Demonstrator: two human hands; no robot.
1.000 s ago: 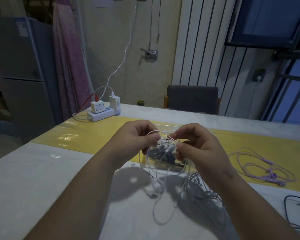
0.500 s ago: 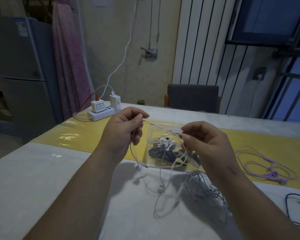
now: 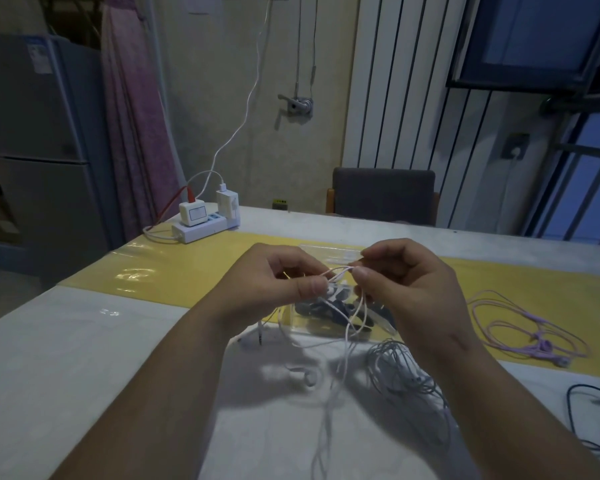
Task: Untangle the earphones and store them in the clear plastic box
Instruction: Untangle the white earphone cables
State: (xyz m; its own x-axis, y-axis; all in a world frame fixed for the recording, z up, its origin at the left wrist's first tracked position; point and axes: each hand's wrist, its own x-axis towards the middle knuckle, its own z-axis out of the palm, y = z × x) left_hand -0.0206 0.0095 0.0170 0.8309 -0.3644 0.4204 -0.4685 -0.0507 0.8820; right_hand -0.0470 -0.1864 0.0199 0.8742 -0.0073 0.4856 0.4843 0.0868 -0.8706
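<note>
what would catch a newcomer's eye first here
First, the two hands raised at the centre: the left hand and right hand pinch a white earphone cable between them, its loops hanging to the table. Just behind them a clear plastic box with dark items inside sits on the yellow strip. A grey cable tangle lies below the right hand, and lilac earphones lie further right.
</note>
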